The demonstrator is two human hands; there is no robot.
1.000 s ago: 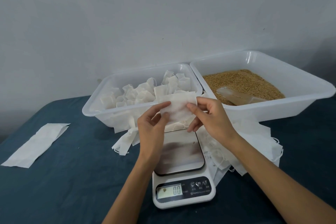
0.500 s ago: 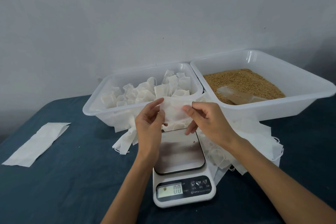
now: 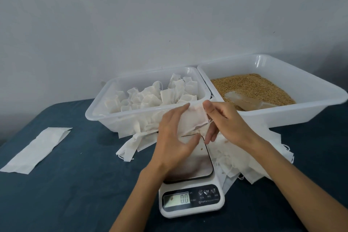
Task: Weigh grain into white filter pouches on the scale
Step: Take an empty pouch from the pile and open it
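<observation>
Head view. Both hands hold one empty pouch in the air above the far end of the scale. The left hand has its fingers curled round the pouch's left side; the right hand pinches the top right edge between thumb and forefinger, its other fingers hanging loose. The display reads zero and the platter carries one stray grain and nothing else. In my judgement the mouth of the pouch is being worked open.

Risks, as judgements:
- The fabric is thin and limp; a one-sided pull could fold the mouth shut, and grain poured then would spill onto the platter and spoil the reading.
- Loose pouches lie against the scale's right side; any that ride onto the platter would add weight.
- A wrist resting on the platter would also falsify the reading.

Clearances:
- The pouch bin stands just beyond the scale, its near wall close to the left knuckles.
- The grain bin, touching it on the right, holds the grain and a scoop; the right hand has a short, unobstructed reach over the near rim.
- Bare cloth to the left, with a flat strip well apart.
</observation>
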